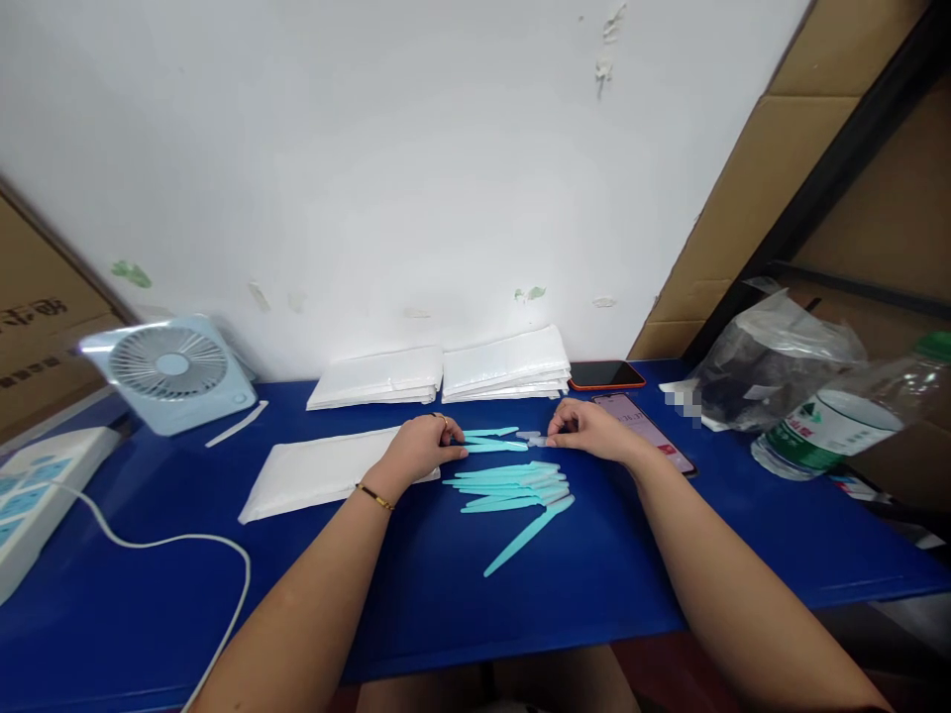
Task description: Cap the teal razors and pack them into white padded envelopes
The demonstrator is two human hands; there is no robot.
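Note:
Several turquoise eyebrow razors [512, 485] lie in a loose fanned pile on the blue table, one of them slanting toward me. Just behind this pile, my left hand [423, 448] is closed on the handle ends of a few eyebrow razors [494, 446] that point to the right. At their blade ends, my right hand [586, 429] pinches a small clear piece [536, 441] that looks like a blade cover. Partly under my left hand rests a white padded envelope [312, 470].
Two stacks of white envelopes [375, 376] stand against the wall. A blue fan [174, 371], a power strip [55, 485] and its white cable are at left. Two phones [605, 374], a plastic bag [773, 356] and a water bottle [839, 421] are at right.

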